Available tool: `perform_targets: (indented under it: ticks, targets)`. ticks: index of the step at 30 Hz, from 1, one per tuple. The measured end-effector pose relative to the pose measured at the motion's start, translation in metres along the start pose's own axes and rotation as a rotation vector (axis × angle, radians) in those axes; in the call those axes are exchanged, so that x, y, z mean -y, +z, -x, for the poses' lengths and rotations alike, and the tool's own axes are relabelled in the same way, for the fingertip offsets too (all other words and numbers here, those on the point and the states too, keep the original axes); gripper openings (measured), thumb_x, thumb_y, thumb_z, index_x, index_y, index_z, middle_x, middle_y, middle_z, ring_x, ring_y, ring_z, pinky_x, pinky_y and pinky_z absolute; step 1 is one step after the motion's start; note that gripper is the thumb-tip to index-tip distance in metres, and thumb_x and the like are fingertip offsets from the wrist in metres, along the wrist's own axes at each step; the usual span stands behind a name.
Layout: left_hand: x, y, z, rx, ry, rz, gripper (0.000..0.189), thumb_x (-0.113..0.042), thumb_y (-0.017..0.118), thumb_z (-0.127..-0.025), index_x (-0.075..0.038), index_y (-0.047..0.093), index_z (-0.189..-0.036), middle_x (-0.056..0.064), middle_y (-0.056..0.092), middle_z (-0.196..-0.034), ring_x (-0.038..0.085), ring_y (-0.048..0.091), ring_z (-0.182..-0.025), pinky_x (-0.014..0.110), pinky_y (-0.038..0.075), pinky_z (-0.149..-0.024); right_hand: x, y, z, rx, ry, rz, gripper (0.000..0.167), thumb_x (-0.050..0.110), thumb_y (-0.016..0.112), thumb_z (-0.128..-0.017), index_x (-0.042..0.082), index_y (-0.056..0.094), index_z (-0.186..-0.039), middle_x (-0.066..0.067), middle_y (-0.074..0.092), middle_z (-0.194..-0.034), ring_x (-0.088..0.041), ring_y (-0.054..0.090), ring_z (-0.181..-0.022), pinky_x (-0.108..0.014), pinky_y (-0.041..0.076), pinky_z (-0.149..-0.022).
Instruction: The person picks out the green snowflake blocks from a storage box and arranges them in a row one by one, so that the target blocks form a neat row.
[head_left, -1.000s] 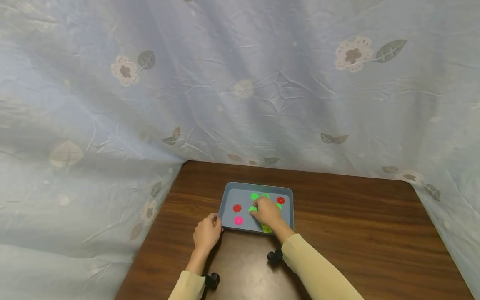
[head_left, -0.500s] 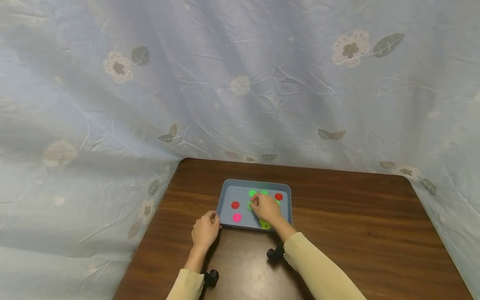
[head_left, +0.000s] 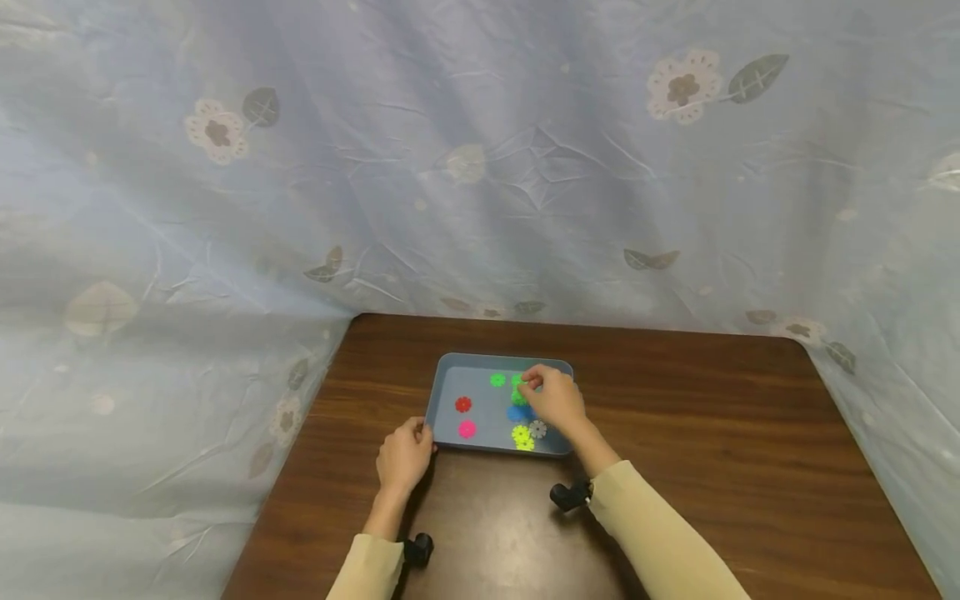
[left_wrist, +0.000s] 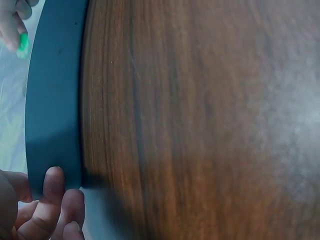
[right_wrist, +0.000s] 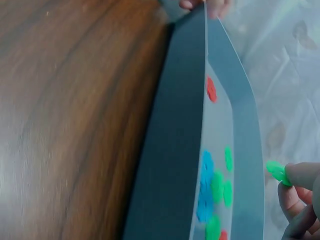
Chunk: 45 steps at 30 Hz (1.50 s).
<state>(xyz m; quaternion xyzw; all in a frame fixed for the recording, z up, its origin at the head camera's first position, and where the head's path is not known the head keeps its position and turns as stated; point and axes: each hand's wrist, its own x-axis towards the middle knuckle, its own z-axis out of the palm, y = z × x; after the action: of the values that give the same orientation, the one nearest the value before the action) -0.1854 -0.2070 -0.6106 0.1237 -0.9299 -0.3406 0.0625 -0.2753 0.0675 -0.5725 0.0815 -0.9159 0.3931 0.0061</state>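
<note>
A shallow grey-blue tray (head_left: 487, 414) lies on the table, with several flower-shaped plastic pieces in it. My left hand (head_left: 403, 457) grips the tray's near left corner; in the left wrist view its fingertips (left_wrist: 54, 181) press on the outer wall. Above the tray's right half, my right hand (head_left: 557, 402) pinches a green flower piece (right_wrist: 276, 171) between thumb and finger. Below that hand lie green pieces (head_left: 519, 398), blue pieces (head_left: 517, 413), a grey piece (head_left: 537, 428) and yellow pieces (head_left: 521, 433). Farther left are a red piece (head_left: 463, 404) and a pink piece (head_left: 467, 429).
The brown wood-grain table (head_left: 697, 433) extends right of the tray and toward me. Behind and at the left hangs a pale floral curtain (head_left: 465, 167). Each wrist wears a small black camera, one of them the right wrist camera (head_left: 568, 496).
My right hand has lifted a green flower piece from the tray's middle and moved right. Blue and grey pieces have come into sight. My left hand keeps its grip on the corner.
</note>
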Motion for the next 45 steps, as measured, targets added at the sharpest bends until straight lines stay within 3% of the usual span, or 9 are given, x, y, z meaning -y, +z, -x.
perform_targets:
  ticks: [11,18,35,45]
  targets:
    - [0.005,-0.003,-0.003,-0.009,-0.012,-0.019,0.031,-0.027,0.059,-0.102,-0.010,0.074,-0.123,-0.014,0.070,-0.069,0.017,0.065,-0.063,0.041,0.049,-0.054,-0.039,-0.039,-0.007,-0.106,0.071,-0.033,0.022,0.028,0.073,-0.096,0.009,0.074,-0.107,-0.004,0.073,-0.093,-0.023,0.067,-0.081,-0.041,0.051,-0.070]
    - [0.008,-0.002,-0.004,-0.017,-0.023,-0.034,0.031,-0.028,0.058,-0.102,-0.011,0.075,-0.122,-0.013,0.070,-0.069,0.019,0.066,-0.065,0.043,0.050,-0.055,-0.061,-0.056,-0.007,-0.149,0.108,-0.057,0.025,0.028,0.073,-0.096,0.006,0.075,-0.109,-0.007,0.074,-0.093,-0.026,0.068,-0.084,-0.042,0.050,-0.073]
    - [0.001,-0.001,-0.002,-0.017,-0.024,-0.030,0.031,-0.027,0.058,-0.102,-0.011,0.075,-0.122,-0.016,0.068,-0.067,0.021,0.068,-0.068,0.043,0.049,-0.056,-0.111,-0.067,0.007,-0.044,0.269,-0.003,0.029,0.027,0.068,-0.100,0.001,0.071,-0.113,-0.014,0.073,-0.104,-0.034,0.067,-0.095,-0.052,0.049,-0.083]
    - [-0.001,0.001,-0.001,-0.010,-0.010,-0.029,0.030,-0.027,0.058,-0.101,-0.012,0.076,-0.120,-0.016,0.067,-0.067,0.019,0.067,-0.066,0.041,0.048,-0.053,-0.122,-0.066,0.010,-0.059,0.326,0.079,0.029,0.032,0.068,-0.098,0.006,0.073,-0.108,-0.010,0.076,-0.104,-0.032,0.069,-0.095,-0.048,0.050,-0.075]
